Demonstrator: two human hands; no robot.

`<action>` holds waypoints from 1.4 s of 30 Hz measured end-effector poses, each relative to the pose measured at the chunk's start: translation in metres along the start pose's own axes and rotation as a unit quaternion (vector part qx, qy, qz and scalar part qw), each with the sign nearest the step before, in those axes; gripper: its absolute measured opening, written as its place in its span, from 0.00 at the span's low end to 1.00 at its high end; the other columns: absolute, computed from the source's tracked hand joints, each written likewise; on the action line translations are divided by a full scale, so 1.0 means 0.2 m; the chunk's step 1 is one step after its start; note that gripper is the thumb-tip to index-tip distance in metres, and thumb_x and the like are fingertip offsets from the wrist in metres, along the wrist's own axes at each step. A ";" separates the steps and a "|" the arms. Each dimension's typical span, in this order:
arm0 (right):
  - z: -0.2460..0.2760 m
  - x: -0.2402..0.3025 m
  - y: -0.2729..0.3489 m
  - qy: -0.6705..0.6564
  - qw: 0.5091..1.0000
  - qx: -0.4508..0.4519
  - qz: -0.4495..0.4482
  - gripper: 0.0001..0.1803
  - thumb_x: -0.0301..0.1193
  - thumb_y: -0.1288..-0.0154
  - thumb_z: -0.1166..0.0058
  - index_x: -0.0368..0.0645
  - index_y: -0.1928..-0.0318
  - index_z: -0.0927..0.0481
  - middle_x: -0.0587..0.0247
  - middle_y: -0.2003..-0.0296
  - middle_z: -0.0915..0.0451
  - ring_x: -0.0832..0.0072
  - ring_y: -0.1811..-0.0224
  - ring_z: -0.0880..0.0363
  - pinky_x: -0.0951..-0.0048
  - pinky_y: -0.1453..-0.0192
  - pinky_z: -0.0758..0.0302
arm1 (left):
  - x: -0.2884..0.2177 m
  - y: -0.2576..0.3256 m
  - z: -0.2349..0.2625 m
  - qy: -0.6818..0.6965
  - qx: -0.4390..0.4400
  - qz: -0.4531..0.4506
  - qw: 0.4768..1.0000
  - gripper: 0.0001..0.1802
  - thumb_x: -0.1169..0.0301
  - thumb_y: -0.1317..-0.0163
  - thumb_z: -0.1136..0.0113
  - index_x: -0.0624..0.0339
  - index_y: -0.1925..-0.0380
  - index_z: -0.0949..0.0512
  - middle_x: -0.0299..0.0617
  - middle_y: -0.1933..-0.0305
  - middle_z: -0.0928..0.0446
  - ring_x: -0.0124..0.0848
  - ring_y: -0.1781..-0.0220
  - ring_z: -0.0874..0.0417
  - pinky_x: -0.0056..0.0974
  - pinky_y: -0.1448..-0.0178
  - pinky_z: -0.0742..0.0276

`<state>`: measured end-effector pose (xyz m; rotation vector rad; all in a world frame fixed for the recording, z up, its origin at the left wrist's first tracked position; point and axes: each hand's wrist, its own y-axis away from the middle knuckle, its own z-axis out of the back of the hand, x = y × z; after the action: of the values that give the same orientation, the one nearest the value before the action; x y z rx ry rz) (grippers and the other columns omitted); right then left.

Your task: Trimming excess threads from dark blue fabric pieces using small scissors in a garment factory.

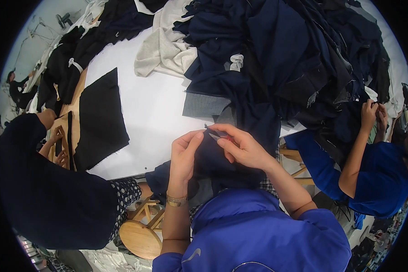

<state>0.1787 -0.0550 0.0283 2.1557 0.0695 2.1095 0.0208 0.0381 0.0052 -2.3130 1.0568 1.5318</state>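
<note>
My left hand pinches the edge of a navy cloth piece between thumb and fingers, above the table's near edge. Close beside it, my right hand is closed round small thread snips. Their pointed metal blades show by my thumb, with a bit of red at the grip; the rest is hidden in my palm. The blade tips lie at the cloth edge by my left fingertips; whether they touch it I cannot tell. The cloth hangs down toward my lap.
A white table carries a big navy cloth heap, light grey cloth, a grey piece and a black panel. Co-workers sit at left and right, handling cloth. A wooden stool stands at lower left.
</note>
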 end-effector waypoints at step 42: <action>-0.02 -0.06 -0.02 -0.288 0.951 -0.017 -0.108 0.22 0.36 0.28 0.60 0.55 0.35 0.37 0.77 0.82 0.37 0.92 0.86 0.50 0.89 0.84 0.55 | 0.03 -0.01 -0.02 -0.117 -0.020 -0.022 0.993 0.11 0.75 0.41 0.41 0.70 0.59 0.21 0.41 0.62 0.19 0.23 0.60 0.22 0.27 0.53 0.27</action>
<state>0.1752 -0.0523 0.0151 2.5115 0.1981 1.2978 0.0263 0.0347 0.0022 -2.1006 0.9185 1.7683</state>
